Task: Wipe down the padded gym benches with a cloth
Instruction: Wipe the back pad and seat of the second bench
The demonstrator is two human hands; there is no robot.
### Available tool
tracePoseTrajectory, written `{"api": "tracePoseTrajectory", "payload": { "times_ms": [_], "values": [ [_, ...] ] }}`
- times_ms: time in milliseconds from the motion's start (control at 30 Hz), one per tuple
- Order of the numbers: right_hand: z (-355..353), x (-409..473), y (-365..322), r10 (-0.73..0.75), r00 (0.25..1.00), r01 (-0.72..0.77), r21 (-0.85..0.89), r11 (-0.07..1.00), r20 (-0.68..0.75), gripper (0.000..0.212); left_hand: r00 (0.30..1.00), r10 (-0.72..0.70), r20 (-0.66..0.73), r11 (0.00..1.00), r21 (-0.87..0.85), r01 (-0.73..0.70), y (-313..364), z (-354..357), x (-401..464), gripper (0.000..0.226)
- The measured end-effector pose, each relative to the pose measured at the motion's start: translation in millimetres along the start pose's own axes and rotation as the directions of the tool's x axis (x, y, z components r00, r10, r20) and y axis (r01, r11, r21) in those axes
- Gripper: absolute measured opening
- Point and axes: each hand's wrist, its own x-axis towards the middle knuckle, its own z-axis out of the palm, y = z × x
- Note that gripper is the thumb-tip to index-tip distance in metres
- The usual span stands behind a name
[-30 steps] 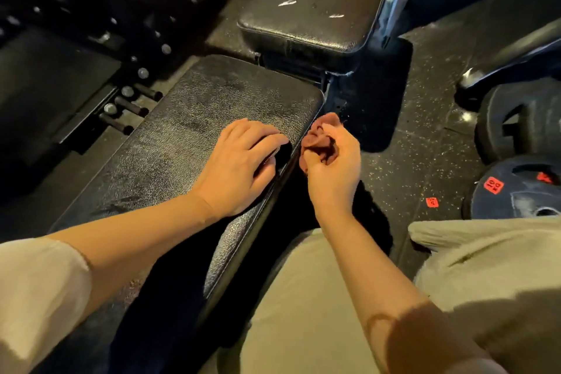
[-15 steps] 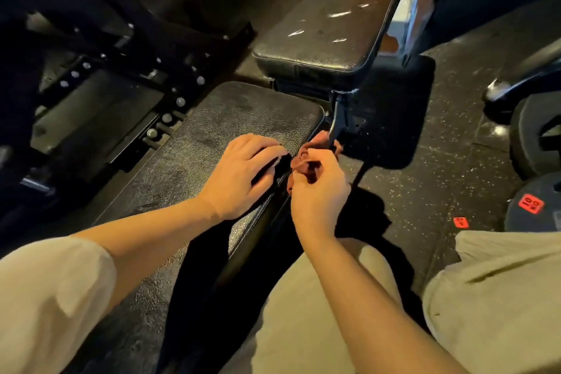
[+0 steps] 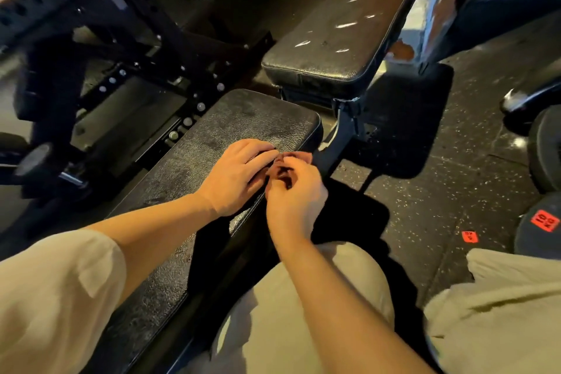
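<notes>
Pebbled black vinyl bench pad [image 3: 212,143], left hand [image 3: 235,179] flat on it (fingers straight, together), right hand [image 3: 296,197] pinching crumpled reddish cloth [image 3: 288,162], red "10 KG" label [image 3: 544,220] on weight plate [image 3: 528,237]

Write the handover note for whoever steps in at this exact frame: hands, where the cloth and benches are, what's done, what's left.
Left hand: lies fingers-down on the near bench pad, fingertips reaching the cloth.
Right hand: pinches the bunched reddish-brown cloth at the pad's right edge.
Far bench pad: just beyond, raised, with pale scuffs or tears on top; nothing touches it.
Done: cannot tell from this frame how much of the near pad has been wiped.
Left: spread or regrip the cloth, finish the near pad as needed, then probably wipe the far one.
Note: a weight plate lies on the floor to the right.
</notes>
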Motion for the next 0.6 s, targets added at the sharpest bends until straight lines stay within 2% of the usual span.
{"api": "tracePoseTrajectory", "payload": {
  "times_ms": [67, 167, 233, 367, 500, 533, 600],
  "values": [
    [-5.1, 26.9, 6.4, 0.023, 0.999, -0.025, 0.032, 0.999, 0.044, 0.032, 1.000, -0.009, 0.001, 1.000, 0.021, 0.009, 2.0, -0.5, 0.5, 0.035],
    [-25.8, 60.1, 16.9, 0.156, 0.988, -0.150, 0.192, 0.970, -0.016, 0.030, 1.000, -0.015, -0.008, 1.000, 0.013, 0.015, 4.2, -2.5, -0.2, 0.034],
    [-29.6, 60.8, 19.9, 0.213, 0.977, -0.204, 0.241, 0.949, -0.014, 0.032, 1.000, -0.009, -0.017, 1.000, 0.009, 0.010, 4.1, -2.7, -0.1, 0.034],
    [-7.6, 52.0, 16.4, 0.176, 0.976, -0.198, 0.190, 0.962, 0.125, 0.034, 0.999, 0.008, -0.044, 1.000, -0.007, -0.008, 3.2, -0.5, 0.4, 0.032],
    [1.6, 34.0, 37.4, 0.334, 0.935, -0.351, 0.159, 0.923, 0.123, 0.031, 0.997, 0.030, -0.064, 0.999, -0.037, -0.032, 1.5, 1.9, 0.1, 0.032],
    [2.3, 27.6, 42.0, 0.331, 0.940, -0.340, 0.150, 0.928, 0.084, 0.035, 0.997, 0.036, -0.072, 0.998, -0.047, -0.039, 1.1, 2.2, -0.2, 0.031],
    [3.7, 21.9, 45.5, 0.210, 0.977, -0.210, 0.155, 0.965, 0.014, 0.039, 0.995, 0.050, -0.090, 0.996, -0.067, -0.056, -1.2, 2.8, 0.7, 0.031]
  ]
}}
